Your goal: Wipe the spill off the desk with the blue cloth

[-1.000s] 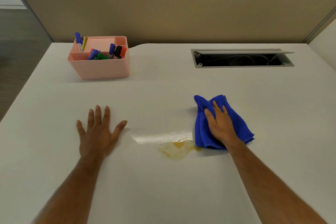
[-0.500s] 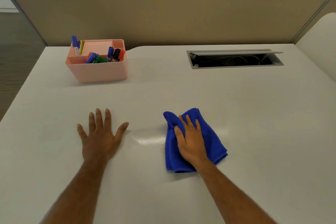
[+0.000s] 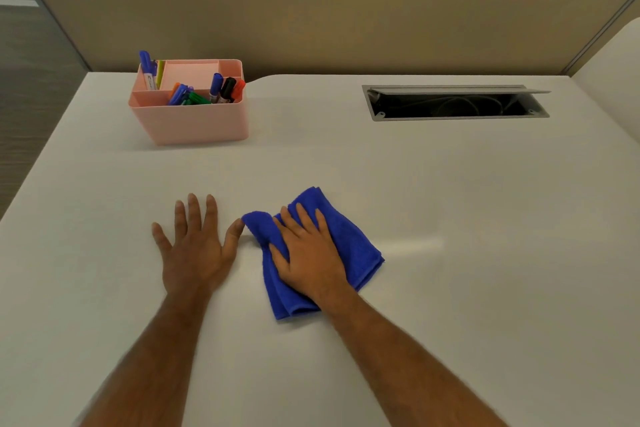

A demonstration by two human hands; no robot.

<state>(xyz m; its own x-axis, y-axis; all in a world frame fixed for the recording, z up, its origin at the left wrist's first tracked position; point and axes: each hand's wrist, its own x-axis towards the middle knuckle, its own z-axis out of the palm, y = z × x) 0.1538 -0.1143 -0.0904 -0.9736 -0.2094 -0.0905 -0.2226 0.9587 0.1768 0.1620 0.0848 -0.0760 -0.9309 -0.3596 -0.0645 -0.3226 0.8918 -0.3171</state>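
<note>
Since 0.5 s ago the blue cloth (image 3: pixel 349 246) w/ right hand (image 3: pixel 311 260) on top has slid left, its corner now touching the left thumb; no spill shows on the desk (image 3: pixel 485 218). L to R: pink organizer (image 3: pixel 194 121) w/ markers at far left; left hand (image 3: pixel 197 253) flat, palm down, fingers spread; right hand flat on the folded cloth, fingers slightly apart, pressing not gripping; open cable tray (image 3: pixel 453 102) far right.
</note>
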